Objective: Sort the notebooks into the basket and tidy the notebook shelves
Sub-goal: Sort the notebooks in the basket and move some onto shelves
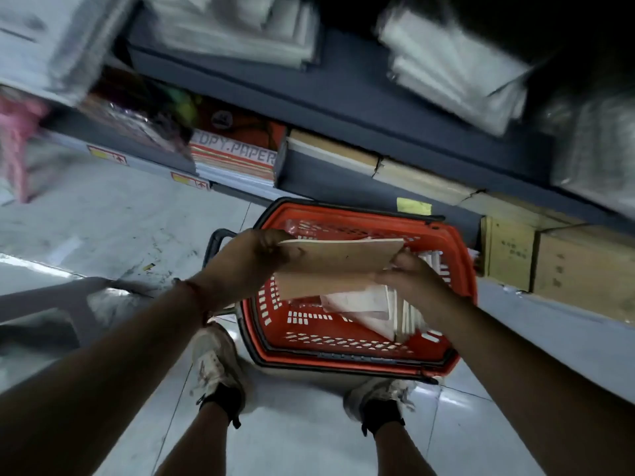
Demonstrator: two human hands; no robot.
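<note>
Both hands hold a small stack of brown-covered notebooks (338,266) above the red basket (460,255). The left hand (247,259) grips the stack's left end, fingers curled over the top edge; the right hand (409,276) grips the right end from below, thumb against the cover. The stack hangs over the middle of the basket and hides part of its inside.

The basket stands on the pale tiled floor (103,218), just in front of the person's two white shoes (214,365). Inside it, more notebooks (395,314) stand on edge toward the right side, with a white sheet lying against them.

Behind the basket runs a dark blue shelf unit (343,94). Its lowest level holds a pack marked COPY PAPER (237,156) and a row of brown boxes (549,255) to the right. A yellow tag (414,206) sticks to the shelf edge just above the basket's rim. The upper shelves carry what look like plastic-wrapped white stacks (453,67), too blurred to make out.
</note>
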